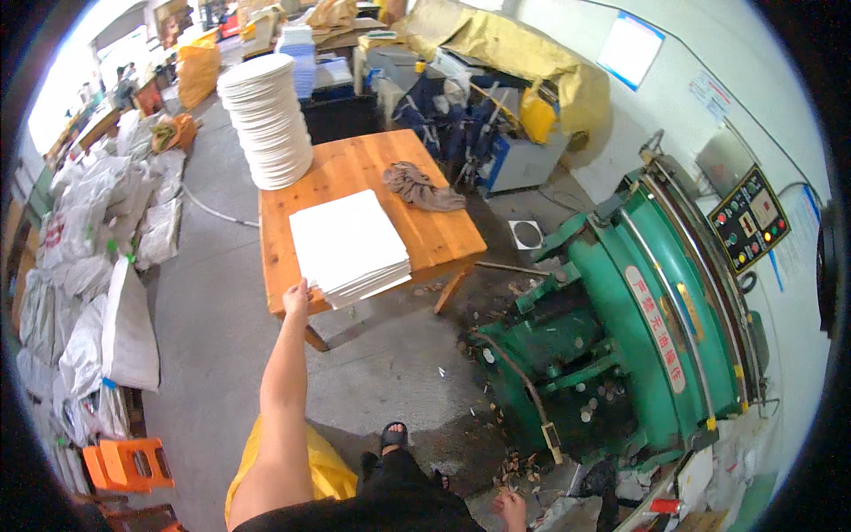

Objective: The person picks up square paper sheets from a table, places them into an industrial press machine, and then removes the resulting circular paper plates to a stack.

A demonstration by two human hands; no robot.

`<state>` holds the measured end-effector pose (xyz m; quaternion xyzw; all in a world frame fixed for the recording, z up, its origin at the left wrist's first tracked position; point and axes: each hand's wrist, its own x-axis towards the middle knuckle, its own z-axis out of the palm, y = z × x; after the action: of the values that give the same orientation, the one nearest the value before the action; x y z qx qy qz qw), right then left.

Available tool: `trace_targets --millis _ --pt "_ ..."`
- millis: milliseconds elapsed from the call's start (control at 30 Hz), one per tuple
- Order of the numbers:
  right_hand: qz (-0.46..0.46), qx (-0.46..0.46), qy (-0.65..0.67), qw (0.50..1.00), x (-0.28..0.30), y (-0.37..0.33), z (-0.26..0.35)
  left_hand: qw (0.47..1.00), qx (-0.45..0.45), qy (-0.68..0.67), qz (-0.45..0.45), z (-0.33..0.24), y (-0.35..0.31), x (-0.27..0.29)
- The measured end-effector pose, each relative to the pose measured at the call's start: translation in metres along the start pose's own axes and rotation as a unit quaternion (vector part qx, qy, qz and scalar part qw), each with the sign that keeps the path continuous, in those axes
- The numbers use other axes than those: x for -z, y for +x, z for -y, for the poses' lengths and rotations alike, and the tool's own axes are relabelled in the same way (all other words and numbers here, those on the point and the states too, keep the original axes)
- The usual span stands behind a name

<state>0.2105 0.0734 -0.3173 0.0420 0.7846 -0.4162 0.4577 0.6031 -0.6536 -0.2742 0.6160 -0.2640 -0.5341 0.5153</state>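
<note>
1. A cluttered workshop, grey floor (pixel 204 355) underfoot, and right in the middle a wooden bench (pixel 355 164).
2. Here's the centrepiece: a stack of white square sheets (pixel 346 235) at the bench's near edge, its lower layers slightly out of line.
3. Handling? Each sheet looks light, thin and fairly stiff; the whole stack is probably heavy and apt to slide. The near corners look the best hold, with a palm beneath for support; crisp edges could crease.
4. And there's the left hand (pixel 297 297), fingers bunched at the near left corner! Whether a sheet is pinched between them, I can't tell.
5. The right hand (pixel 510 510) hangs low, well apart from the bench, fingers loosely curled; its grip is too unclear to call.
6. Further out: a tall pile of white discs (pixel 270 124), a crumpled brown cloth (pixel 421 188), and a big green machine (pixel 589 257) to the right.
</note>
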Motion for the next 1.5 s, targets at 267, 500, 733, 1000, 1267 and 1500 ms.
trace_targets --millis 267,500,733,1000,1267,1500 --pt "0.008 -0.129 0.089 0.988 0.021 -0.032 -0.088 0.978 0.038 -0.039 0.2 0.009 -0.109 0.024" --pt "-0.076 -0.216 0.09 0.969 0.003 -0.071 -0.117 0.97 -0.021 -0.052 0.235 -0.002 -0.103 0.09" --pt "-0.012 -0.197 0.044 0.979 -0.02 -0.033 -0.109 0.929 -0.224 0.103 0.275 -0.126 -0.148 -0.07" --pt "-0.118 0.127 -0.07 0.982 -0.028 -0.065 0.052 0.845 -0.05 -0.106 0.522 -0.199 -0.366 -0.207" --pt "-0.081 0.359 0.225 0.902 0.095 -0.172 0.288 0.692 0.171 -0.122 0.691 -0.069 -0.358 -0.284" --pt "-0.133 0.336 0.383 0.85 0.236 -0.017 0.369 0.764 0.221 0.052 0.604 -0.016 -0.506 -0.29"
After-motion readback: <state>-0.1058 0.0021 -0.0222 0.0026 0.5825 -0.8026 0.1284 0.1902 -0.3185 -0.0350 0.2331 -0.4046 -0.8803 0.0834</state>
